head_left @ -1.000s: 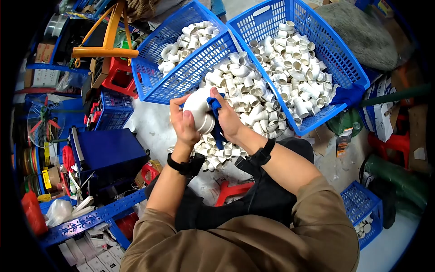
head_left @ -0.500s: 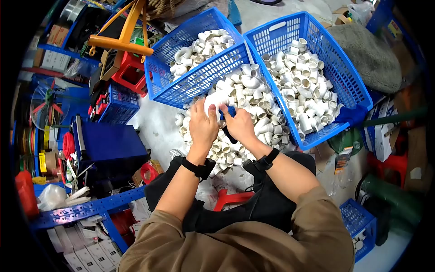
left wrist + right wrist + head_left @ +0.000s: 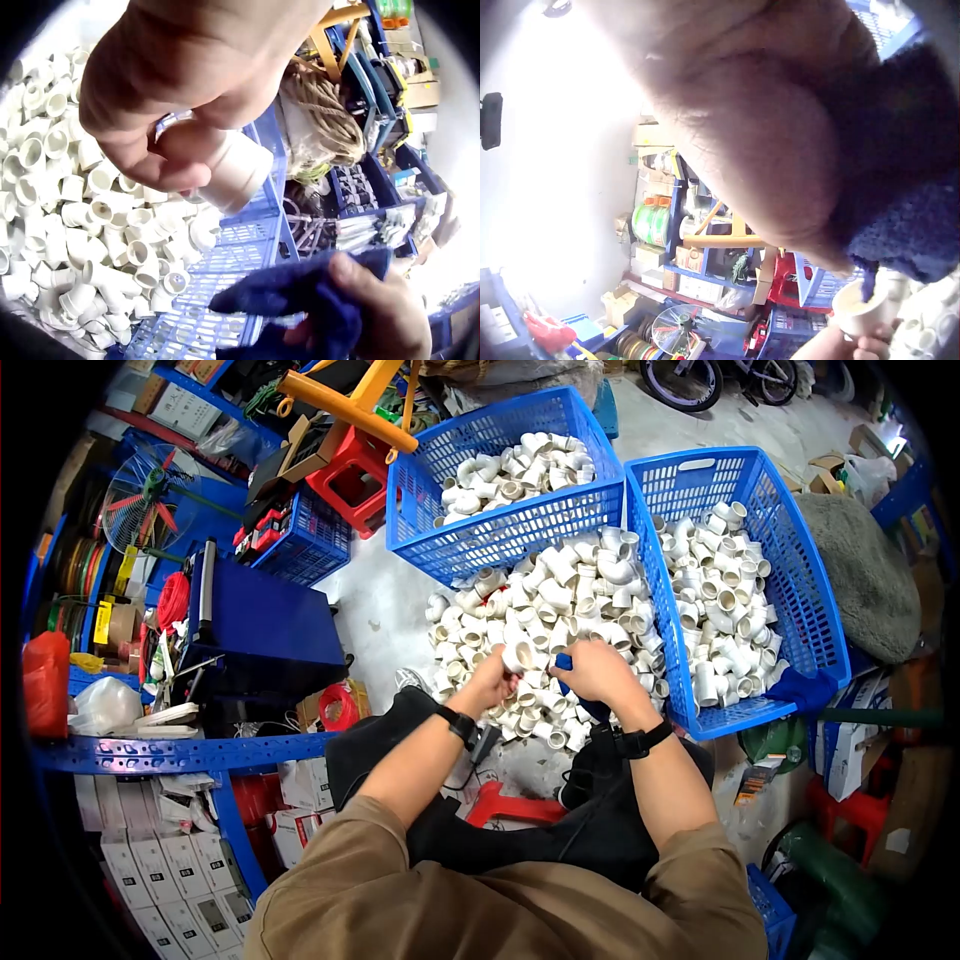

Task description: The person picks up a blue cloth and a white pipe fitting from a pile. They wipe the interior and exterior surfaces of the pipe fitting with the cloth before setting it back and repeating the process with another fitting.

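In the head view the left hand (image 3: 490, 682) grips a white pipe fitting (image 3: 519, 656) above a heap of similar fittings (image 3: 560, 595). The left wrist view shows its fingers curled round the white fitting (image 3: 241, 174). Just to the right, the right hand (image 3: 602, 676) holds a dark blue cloth (image 3: 564, 661). The cloth (image 3: 300, 296) hangs from the right hand (image 3: 390, 315), apart from the fitting in the left wrist view. In the right wrist view, a strip of the cloth (image 3: 915, 232) overlaps the opening of the fitting (image 3: 861, 315); contact is unclear.
Two blue crates of fittings stand beyond the heap, one at the back (image 3: 510, 520) and one at the right (image 3: 640, 575). A blue cloth hangs over the right crate's near edge. A dark blue box (image 3: 265, 615) stands at the left, near a red stool (image 3: 352, 480).
Both hands have moved lower and nearer the body, and have come apart slightly. The fitting in the left hand looks smaller than the large elbow held earlier. The head view has shifted.
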`<state>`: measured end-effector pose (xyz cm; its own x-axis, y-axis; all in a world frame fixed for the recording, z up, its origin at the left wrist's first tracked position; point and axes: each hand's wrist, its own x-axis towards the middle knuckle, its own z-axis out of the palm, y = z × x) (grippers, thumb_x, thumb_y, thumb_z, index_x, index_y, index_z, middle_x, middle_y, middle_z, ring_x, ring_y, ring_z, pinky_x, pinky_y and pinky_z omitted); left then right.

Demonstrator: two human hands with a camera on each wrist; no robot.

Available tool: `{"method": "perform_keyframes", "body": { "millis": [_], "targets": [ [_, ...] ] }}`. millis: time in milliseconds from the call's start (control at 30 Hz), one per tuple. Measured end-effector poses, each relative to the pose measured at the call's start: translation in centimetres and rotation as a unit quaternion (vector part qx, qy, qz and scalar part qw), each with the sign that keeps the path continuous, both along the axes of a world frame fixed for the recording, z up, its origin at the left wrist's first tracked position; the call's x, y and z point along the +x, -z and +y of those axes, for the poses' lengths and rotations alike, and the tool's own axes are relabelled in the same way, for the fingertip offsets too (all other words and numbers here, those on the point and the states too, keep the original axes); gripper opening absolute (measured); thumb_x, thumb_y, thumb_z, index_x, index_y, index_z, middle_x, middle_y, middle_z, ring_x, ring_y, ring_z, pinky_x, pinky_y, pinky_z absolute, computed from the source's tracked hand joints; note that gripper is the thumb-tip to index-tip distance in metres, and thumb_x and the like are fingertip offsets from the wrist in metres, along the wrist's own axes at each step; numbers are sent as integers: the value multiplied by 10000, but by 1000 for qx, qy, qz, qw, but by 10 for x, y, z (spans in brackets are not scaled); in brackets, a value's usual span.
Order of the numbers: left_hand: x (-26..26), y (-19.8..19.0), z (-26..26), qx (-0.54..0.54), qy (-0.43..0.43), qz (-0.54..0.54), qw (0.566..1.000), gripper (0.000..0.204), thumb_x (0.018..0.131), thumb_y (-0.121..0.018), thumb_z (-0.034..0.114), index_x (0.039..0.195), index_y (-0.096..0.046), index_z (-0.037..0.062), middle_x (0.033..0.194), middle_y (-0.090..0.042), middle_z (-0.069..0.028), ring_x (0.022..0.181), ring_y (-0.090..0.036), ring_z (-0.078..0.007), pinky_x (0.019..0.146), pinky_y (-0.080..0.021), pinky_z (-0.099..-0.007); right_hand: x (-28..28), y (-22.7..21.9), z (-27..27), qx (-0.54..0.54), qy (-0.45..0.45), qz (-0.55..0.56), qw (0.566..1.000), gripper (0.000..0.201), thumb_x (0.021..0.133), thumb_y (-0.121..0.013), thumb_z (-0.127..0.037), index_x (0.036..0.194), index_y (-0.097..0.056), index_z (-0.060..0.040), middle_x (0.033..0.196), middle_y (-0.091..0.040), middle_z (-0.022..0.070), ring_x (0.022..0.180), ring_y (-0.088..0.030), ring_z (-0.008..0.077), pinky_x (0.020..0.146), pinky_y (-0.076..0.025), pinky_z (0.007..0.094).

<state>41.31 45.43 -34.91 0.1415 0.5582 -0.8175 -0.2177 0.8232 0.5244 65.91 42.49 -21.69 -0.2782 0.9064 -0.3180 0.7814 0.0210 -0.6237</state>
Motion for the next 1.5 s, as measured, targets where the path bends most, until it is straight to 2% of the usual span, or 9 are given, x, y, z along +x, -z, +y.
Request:
{"method": "perform_keyframes", "body": {
  "millis": [67,200,267,367,567,667,967,1167,1500],
  "targets": [
    [-12,3,32,11,-48,40,998,496,1043,-369,530,950,-607,105,675,-603,-58,465,-486,-147,401,-406,-275,1,12,1,-31,-25,-35,999,345,863,-691,-351,972,-749,-29,932,-728,218,909,-706,380,837,-560,467],
    [-8,-81,117,212,-76,-105,969,600,1034,-367,590,1197,-578,53,1036,-682,-98,853,-638,-165,728,-526,-350,1,7,1,-45,-20,-30,998,370,870,-675,-361,1011,-735,-25,975,-725,220,965,-696,374,871,-550,466],
    [6,-157,135,216,-89,-69,970,634,1022,-413,600,1310,-530,48,1235,-646,-95,1086,-609,-166,859,-492,-382,1,8,3,-46,-16,-23,999,360,868,-674,-367,1003,-737,-39,974,-724,217,956,-694,376,873,-548,468],
    [-4,-165,170,242,-49,35,968,624,1016,-478,556,1350,-516,31,1338,-614,-81,1121,-614,-191,878,-505,-386,0,13,6,-40,-5,-17,999,351,871,-668,-375,1007,-740,-59,964,-724,212,939,-693,379,864,-548,472],
    [-40,-64,172,231,160,285,916,285,957,-614,336,1078,-679,86,1045,-692,-19,897,-670,-159,755,-501,-353,4,19,11,-12,16,6,1000,325,886,-648,-373,991,-736,-79,931,-718,213,919,-687,390,844,-543,483],
    [-79,38,165,329,319,456,763,378,905,-649,348,1065,-723,14,921,-748,-160,838,-722,-294,764,-545,-402,8,17,15,-46,24,5,999,340,890,-639,-372,1039,-719,-76,970,-704,206,966,-669,390,870,-529,482],
    [-125,191,92,203,287,527,773,473,857,-641,275,1217,-609,-29,1159,-655,-318,1102,-615,-468,976,-486,-470,5,26,22,-89,45,-53,994,339,889,-647,-341,1051,-704,-48,956,-689,227,941,-659,410,857,-515,492],
    [-143,194,110,97,279,545,785,867,828,-675,532,1277,-447,-174,1174,-629,-360,1119,-633,-448,956,-505,-467,-5,46,21,-111,51,-60,991,350,900,-644,-341,1085,-694,-48,998,-669,223,923,-657,413,839,-521,493],
    [-156,231,130,39,262,519,813,839,789,-719,548,1202,-557,-163,1175,-641,-352,1111,-642,-450,965,-509,-474,-24,65,33,-125,31,-34,991,399,887,-660,-345,1116,-650,-18,1008,-653,225,929,-650,426,828,-523,495]
  ]
}}
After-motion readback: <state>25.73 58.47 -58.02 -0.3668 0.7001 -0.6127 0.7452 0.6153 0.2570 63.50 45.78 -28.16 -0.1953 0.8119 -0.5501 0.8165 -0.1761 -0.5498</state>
